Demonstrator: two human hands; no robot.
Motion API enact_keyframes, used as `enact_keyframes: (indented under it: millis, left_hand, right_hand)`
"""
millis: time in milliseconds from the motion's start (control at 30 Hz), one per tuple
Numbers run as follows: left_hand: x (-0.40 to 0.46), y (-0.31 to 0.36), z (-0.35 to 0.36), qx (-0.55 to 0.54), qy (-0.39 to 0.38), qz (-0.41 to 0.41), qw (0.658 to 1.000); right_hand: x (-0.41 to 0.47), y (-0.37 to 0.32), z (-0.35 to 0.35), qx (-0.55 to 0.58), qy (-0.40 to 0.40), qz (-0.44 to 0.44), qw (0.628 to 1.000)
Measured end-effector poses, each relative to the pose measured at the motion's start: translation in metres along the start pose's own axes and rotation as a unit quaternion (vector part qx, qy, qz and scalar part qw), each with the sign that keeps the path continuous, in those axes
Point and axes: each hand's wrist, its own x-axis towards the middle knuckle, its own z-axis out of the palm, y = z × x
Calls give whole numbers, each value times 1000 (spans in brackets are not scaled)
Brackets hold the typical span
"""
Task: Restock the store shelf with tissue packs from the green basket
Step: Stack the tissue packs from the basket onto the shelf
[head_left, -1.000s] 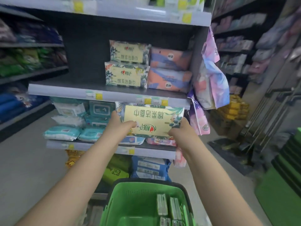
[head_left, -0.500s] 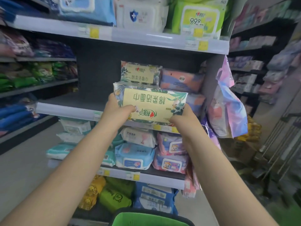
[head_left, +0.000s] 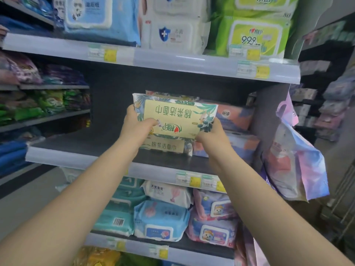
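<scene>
Nearest, two bare forearms reaching up and forward from the bottom corners. Below them, on the lower shelf point(head_left: 192, 246), blue and pink wipe packs point(head_left: 161, 219) lying in rows.

Further up, left hand point(head_left: 135, 127) gripping the left end of the tissue pack point(head_left: 177, 116), thumb across the front face, other fingers hidden behind it. Right hand point(head_left: 211, 134) curled round the lower right corner, fingers likewise mostly out of sight. Each grip closed on the pack, neither slack. Pack held level, printed face toward the camera, label upside down, lifted clear of the middle shelf point(head_left: 80, 148).

Just behind and beneath, a matching stocked pack point(head_left: 165, 145) standing on that shelf, with what looks like another of the same print above it, largely hidden by the held one. Beside these on the right, orange-and-blue packs point(head_left: 233, 117) in a stack. To the left, bare dark shelf board. Above, the top shelf point(head_left: 172, 61) carrying blue, white and green wipe packs. Green basket out of view.

Step in hand, by judgement: placing, with the pack carried to shelf height in front of its own kind. Next move likely calls for pushing forward and setting down, either on top of the stack if headroom under the top shelf allows, or onto the bare board just to the left, then loosening both hands. Worth turning the label upright first.
</scene>
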Motion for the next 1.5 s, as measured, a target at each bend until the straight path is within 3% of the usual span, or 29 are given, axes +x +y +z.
enact_keyframes:
  millis: [533,800,1167,1300,1500]
  left_hand:
    - [93,-6,14,-20,16,44,999]
    - [124,-37,22,27,17,8,999]
    - [131,-61,29,39,46,31,998]
    - [131,-65,30,85,62,16,994]
    - [107,-61,39,240,44,23,969]
  right_hand:
    - [79,-1,7,-8,3,-79,997]
    - [109,41,26,-47,30,-61,997]
    - [121,53,35,-120,67,-66,988]
    - [119,51,38,-137,84,-53,986]
    - [107,53,36,-219,65,-51,972]
